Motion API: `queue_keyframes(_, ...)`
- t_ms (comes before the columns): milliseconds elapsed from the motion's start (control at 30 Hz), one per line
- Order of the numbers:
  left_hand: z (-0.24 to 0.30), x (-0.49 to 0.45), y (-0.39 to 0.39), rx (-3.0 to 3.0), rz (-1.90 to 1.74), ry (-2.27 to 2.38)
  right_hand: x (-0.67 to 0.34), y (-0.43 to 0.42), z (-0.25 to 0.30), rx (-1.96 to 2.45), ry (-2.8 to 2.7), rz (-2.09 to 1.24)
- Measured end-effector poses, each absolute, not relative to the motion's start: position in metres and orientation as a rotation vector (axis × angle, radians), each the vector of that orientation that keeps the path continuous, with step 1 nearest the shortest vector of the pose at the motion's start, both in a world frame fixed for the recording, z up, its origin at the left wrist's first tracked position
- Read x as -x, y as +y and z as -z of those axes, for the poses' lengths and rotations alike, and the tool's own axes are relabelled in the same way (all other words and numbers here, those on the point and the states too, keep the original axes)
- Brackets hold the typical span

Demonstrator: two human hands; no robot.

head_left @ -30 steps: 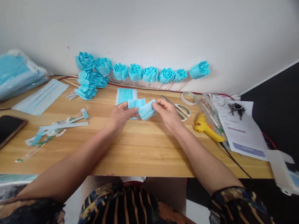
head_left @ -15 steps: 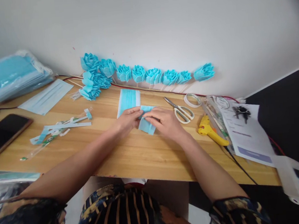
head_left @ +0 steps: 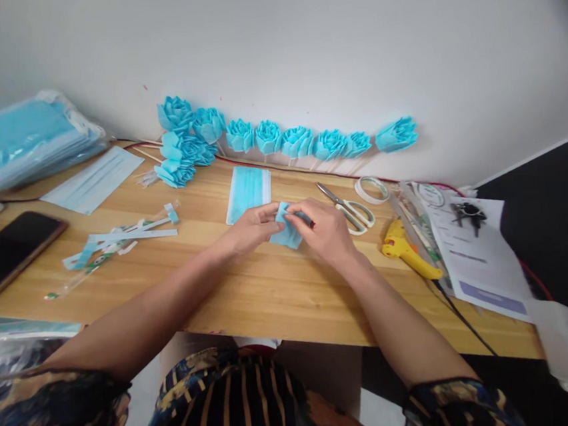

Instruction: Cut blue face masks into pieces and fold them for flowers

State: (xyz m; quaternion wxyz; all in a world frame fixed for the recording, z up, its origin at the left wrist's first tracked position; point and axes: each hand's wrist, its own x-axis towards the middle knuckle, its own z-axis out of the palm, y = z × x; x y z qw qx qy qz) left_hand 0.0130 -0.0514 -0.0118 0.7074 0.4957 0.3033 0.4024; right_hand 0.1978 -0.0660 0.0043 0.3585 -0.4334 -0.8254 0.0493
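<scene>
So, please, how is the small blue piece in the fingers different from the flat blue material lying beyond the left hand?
The blue piece is held between the left hand and right hand; the blue material lies on the table. The piece looks bent, while the material lies flat. The piece also looks smaller than the material. Both are light blue.

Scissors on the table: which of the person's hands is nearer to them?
The right hand, close beside the handles of the scissors. The left hand is farther off, across the blue piece that both hands hold.
</scene>
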Motion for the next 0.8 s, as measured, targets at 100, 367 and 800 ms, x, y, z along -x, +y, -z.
queue_keyframes(100, 0.013, -0.013, -0.05, -1.14, -0.902, 0.646, -0.197, -0.066, -0.005, 1.112, -2.106, -0.109)
queue_keyframes(367, 0.012, -0.009, -0.051, -1.276, -0.879, 0.773, -0.197, -0.066, -0.007, 1.165, -2.046, -0.162)
queue_keyframes(800, 0.023, -0.01, -0.048, -1.384, -0.853, 0.737, -0.199, -0.062, -0.01, 1.192, -1.901, -0.576)
